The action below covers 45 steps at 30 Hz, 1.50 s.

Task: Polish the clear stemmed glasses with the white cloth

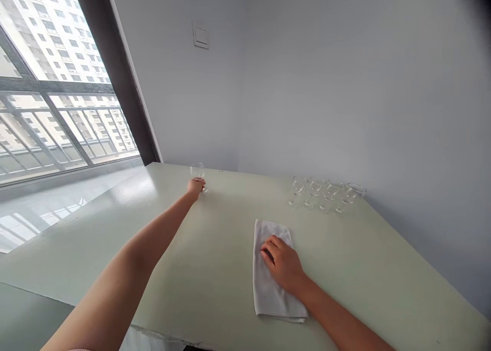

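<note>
Reaching far out, my left hand (195, 186) closes around the stem of a small wine glass (198, 173) that stands upright near the table's (215, 289) back edge, close to the window (57, 100). My right hand (283, 263) lies palm down, fingers loosely curled, on a folded white cloth (268, 289) nearer to me; it presses on the cloth rather than gripping it. Well apart from both, toward the grey wall (345, 85), a cluster of clear glasses (326, 193) stands together on the pale green top.
</note>
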Tool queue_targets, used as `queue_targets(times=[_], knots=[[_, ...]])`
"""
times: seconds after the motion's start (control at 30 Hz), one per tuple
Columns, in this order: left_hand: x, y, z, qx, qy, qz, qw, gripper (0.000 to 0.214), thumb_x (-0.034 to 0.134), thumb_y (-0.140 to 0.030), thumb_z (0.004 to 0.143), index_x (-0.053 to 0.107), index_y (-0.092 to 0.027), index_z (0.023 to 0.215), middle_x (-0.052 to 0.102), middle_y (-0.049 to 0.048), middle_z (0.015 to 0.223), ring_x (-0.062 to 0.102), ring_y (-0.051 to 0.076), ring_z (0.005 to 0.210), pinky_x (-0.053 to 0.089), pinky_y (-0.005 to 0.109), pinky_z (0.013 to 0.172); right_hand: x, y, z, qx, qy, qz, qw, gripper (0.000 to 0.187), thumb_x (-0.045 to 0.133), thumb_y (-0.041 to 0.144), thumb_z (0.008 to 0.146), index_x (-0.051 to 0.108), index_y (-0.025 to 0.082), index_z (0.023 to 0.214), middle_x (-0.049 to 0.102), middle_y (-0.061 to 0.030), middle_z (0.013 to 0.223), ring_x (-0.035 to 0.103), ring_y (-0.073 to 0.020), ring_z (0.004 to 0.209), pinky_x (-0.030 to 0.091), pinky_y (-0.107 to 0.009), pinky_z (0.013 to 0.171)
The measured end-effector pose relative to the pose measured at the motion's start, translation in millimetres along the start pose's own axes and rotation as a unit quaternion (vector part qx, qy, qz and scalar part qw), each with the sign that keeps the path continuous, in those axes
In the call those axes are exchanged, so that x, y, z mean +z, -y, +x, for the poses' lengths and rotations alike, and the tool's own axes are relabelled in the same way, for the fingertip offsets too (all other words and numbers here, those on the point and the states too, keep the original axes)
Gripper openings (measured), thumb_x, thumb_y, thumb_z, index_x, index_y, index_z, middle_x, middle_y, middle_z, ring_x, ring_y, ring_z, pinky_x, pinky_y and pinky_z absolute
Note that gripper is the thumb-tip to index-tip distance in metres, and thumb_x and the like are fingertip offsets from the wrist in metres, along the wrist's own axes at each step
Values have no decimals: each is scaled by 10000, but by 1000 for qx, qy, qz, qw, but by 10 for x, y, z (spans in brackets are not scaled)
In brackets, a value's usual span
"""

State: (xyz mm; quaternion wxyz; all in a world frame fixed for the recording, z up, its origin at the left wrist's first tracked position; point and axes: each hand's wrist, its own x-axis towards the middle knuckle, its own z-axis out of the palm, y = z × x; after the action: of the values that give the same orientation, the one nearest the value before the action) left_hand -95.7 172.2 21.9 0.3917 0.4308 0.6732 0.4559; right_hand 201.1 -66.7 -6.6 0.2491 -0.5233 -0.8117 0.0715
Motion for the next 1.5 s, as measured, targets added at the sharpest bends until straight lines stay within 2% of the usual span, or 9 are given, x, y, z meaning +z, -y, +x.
queue_targets(times=[0.13,0.33,0.6,0.7,0.87,0.97,1.13,1.33,1.5], knots=[[-186,58,63,-13,-32,-1,999,328,489,-320,845,497,-150,1124,524,86,1120,543,184,950,472,390,795,8,-6,-4,-3,-1,4,1000,156,396,196,854,540,210,795,552,-28,850,526,-171,774,427,-297,660],[-223,60,78,-15,-73,4,997,332,490,-323,844,497,-146,1125,527,86,1116,545,184,947,474,391,792,2,-5,-12,1,-2,3,1000,157,395,183,853,538,208,794,552,-24,862,526,-162,784,422,-289,672],[-205,41,-346,-8,-221,11,975,560,628,-201,677,356,-199,1167,362,137,1214,462,237,1034,410,369,775,37,-7,5,8,-6,-20,1000,108,443,173,834,538,199,790,550,-16,857,510,-149,785,404,-266,673],[111,35,-603,19,-169,-9,985,426,544,-208,712,374,-210,1103,417,104,1144,502,180,909,409,310,695,55,-12,7,14,-6,-22,1000,91,459,169,825,537,196,785,549,-17,851,505,-149,773,397,-262,656],[1123,-130,-1007,59,130,-33,989,272,601,-170,644,541,-191,908,599,51,893,516,93,595,393,231,538,27,-19,8,20,4,-17,1000,91,474,166,816,555,199,790,554,-25,866,506,-160,795,402,-266,664],[1761,-293,-1199,71,256,-41,963,412,633,-146,620,538,-207,1017,603,79,1034,548,79,602,404,215,539,2,-34,8,15,10,-2,1000,105,471,173,819,572,200,830,557,-24,886,508,-156,811,411,-267,688],[2502,-470,-1373,71,343,-31,936,704,655,-117,603,376,-230,1238,473,146,1249,563,68,601,399,201,508,2,-78,5,7,11,8,1000,130,455,173,822,583,194,840,559,-32,896,516,-154,809,411,-261,675],[2825,-463,-1416,73,360,-28,930,430,632,-144,664,489,-155,1070,598,67,893,515,46,524,382,178,478,-5,-94,6,8,21,6,1000,134,457,164,810,583,193,844,560,-36,893,519,-152,801,408,-259,665],[2483,-327,-1320,108,316,-33,942,210,628,-174,675,533,-149,861,538,-3,684,485,50,494,372,177,461,-45,-71,1,7,30,17,999,142,454,174,819,583,199,872,559,-35,919,518,-158,825,413,-267,683]])
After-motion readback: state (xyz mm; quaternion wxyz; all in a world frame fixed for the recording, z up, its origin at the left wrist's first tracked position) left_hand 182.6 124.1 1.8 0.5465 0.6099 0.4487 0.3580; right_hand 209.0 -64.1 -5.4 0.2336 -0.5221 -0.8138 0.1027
